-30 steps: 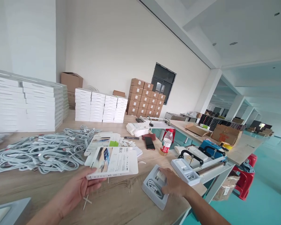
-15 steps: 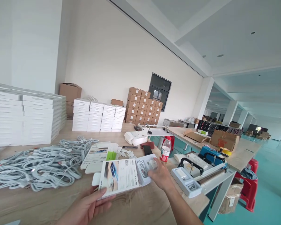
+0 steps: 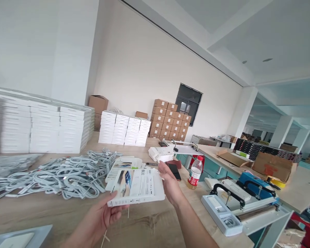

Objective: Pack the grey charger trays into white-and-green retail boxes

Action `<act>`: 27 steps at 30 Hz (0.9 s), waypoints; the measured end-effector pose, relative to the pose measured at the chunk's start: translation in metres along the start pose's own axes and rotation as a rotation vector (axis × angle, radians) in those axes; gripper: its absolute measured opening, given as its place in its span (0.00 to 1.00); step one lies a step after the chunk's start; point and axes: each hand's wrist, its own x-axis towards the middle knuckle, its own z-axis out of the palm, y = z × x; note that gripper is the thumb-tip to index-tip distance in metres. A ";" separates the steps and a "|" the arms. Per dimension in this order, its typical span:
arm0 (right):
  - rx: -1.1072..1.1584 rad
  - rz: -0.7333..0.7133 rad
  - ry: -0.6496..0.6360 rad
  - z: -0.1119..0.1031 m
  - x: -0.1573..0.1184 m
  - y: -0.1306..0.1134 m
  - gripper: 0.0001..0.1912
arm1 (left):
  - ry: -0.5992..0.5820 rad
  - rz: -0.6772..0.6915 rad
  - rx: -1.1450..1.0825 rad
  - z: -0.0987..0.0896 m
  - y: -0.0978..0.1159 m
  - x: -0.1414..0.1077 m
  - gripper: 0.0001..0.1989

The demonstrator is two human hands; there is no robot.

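Observation:
My left hand grips the left end of a white printed charger box, thumb on top and fingers underneath. The box's face shows a picture, fine text and a QR code. Against its right end, by a white flap, rests my right hand, its fingers stretched along the far corner. No tray shows outside the box. Just behind lie several flat printed cartons. A heap of white cables spreads to the left. At the right, an open white tray holds an adapter and a coiled cable.
Stacked white boxes line the left, with shorter stacks behind the cables. A bottle and a black phone sit right of my hands. A blue sealing machine stands farther right. A pale tray lies front left.
The white tray with the coiled cable, earlier sticking out of the box's right end, is now inside it. My right hand has shifted to the box's end. The view has turned left.

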 end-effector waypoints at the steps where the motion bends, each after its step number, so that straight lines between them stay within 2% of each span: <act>1: 0.122 0.066 -0.058 0.003 0.006 0.003 0.34 | 0.018 -0.003 -0.008 -0.001 0.002 0.000 0.10; 4: 0.375 0.227 -0.234 0.008 0.012 0.019 0.33 | 0.065 -0.019 -0.037 -0.004 0.003 0.001 0.06; 8: 0.490 0.213 -0.191 0.002 0.003 0.039 0.24 | 0.031 -0.038 -0.050 -0.002 -0.003 0.000 0.07; 10: 0.487 0.259 -0.212 -0.003 -0.002 0.043 0.25 | -0.009 -0.006 -0.044 0.002 -0.009 -0.001 0.11; 12: 0.471 0.304 -0.295 -0.005 -0.007 0.044 0.29 | -0.036 0.047 -0.037 0.007 -0.015 -0.001 0.17; 14: 0.444 0.277 -0.346 -0.003 -0.010 0.044 0.31 | -0.058 0.095 -0.029 0.010 -0.021 -0.002 0.24; 16: 0.406 0.206 -0.298 0.002 -0.013 0.044 0.30 | -0.095 0.138 0.012 0.011 -0.025 -0.003 0.28; 18: 0.382 0.146 -0.186 0.005 -0.013 0.041 0.30 | -0.150 0.182 0.092 0.009 -0.024 -0.005 0.30; 21: 0.383 0.125 -0.124 0.002 -0.012 0.034 0.34 | -0.228 0.201 0.161 0.003 -0.011 -0.007 0.30; 24: 0.349 0.133 -0.200 -0.004 -0.013 0.029 0.39 | -0.150 0.229 0.224 0.000 0.005 -0.008 0.33; 27: 0.224 0.163 -0.270 0.001 -0.019 0.031 0.43 | -0.034 0.280 0.468 0.003 0.010 -0.009 0.35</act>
